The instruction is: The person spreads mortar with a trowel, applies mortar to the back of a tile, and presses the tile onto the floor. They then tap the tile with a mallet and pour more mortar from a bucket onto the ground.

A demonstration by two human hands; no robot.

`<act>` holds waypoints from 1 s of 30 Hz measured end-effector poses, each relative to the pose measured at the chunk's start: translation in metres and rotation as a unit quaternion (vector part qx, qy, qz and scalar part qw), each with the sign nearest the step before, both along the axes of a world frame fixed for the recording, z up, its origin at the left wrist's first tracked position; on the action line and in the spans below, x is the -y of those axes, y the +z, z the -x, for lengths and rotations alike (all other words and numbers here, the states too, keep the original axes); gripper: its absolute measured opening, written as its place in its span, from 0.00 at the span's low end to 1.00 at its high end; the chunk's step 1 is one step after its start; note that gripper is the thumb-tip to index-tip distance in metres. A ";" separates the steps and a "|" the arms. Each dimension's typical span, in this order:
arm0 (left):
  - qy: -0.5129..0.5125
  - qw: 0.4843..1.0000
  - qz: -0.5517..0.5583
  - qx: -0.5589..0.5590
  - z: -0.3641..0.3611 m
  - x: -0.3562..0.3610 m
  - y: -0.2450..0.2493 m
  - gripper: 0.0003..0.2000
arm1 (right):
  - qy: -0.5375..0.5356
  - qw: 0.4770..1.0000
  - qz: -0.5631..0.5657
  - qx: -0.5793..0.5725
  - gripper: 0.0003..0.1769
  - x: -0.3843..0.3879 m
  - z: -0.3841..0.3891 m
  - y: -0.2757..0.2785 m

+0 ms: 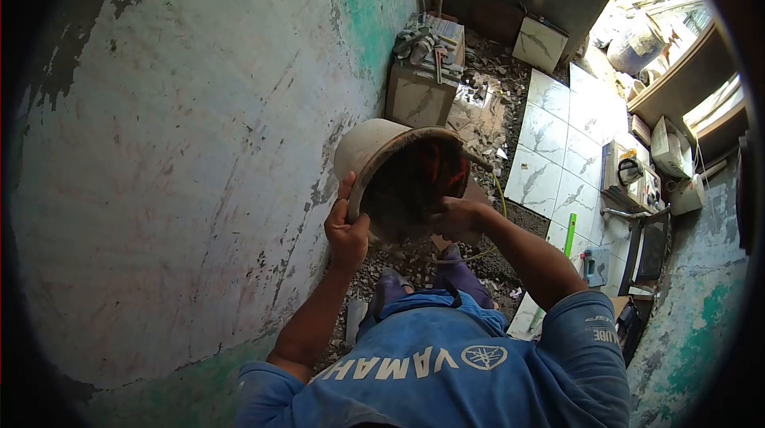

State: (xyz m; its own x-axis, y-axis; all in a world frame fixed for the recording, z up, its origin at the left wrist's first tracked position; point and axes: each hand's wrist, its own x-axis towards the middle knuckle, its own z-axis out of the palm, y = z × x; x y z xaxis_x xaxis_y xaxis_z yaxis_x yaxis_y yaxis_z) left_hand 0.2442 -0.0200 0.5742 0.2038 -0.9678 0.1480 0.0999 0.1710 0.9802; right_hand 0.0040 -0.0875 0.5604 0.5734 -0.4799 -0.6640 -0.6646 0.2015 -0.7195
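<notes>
A pale, dirty bucket (353, 147) is held up tilted, its mouth facing me and its inside dark with reddish patches. My left hand (347, 235) grips the rim at the left, thumb on the near side. At the lower right of the mouth is my right hand (459, 219), its fingers curled closed. Whether those fingers hold the rim or something inside the bucket is hidden. Below the bucket lies rough rubble ground (360, 268), with my feet on it.
A peeling wall (199, 149) rises close on my left. Ahead stands a tile-faced block (418, 97) with tools on top. Marbled white tiles (534, 181) cover the floor at right, bearing a green level (570, 234). A yellow hose (502, 197) runs beside the bucket; a chair (647, 249) stands farther right.
</notes>
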 end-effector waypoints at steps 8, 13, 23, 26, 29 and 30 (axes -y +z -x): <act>0.002 0.998 -0.058 -0.013 -0.004 -0.009 -0.035 0.33 | -0.065 0.995 -0.059 0.039 0.23 -0.021 -0.019 -0.041; -0.010 0.993 -0.096 -0.061 -0.004 -0.013 -0.062 0.34 | -0.085 0.988 -0.054 0.117 0.23 -0.036 -0.027 -0.074; 0.004 0.984 -0.130 -0.119 0.007 -0.014 -0.111 0.35 | -0.232 0.936 -0.169 0.205 0.17 -0.061 -0.021 -0.100; 0.015 0.980 -0.143 -0.136 0.017 -0.014 -0.118 0.35 | -0.224 0.932 -0.194 0.208 0.16 -0.060 -0.007 -0.086; 0.019 0.973 -0.165 -0.157 0.025 -0.021 -0.139 0.34 | -0.247 0.908 -0.238 0.241 0.16 -0.067 0.011 -0.095; 0.019 0.972 -0.173 -0.160 0.027 -0.023 -0.150 0.34 | -0.245 0.908 -0.242 0.239 0.16 -0.069 0.016 -0.097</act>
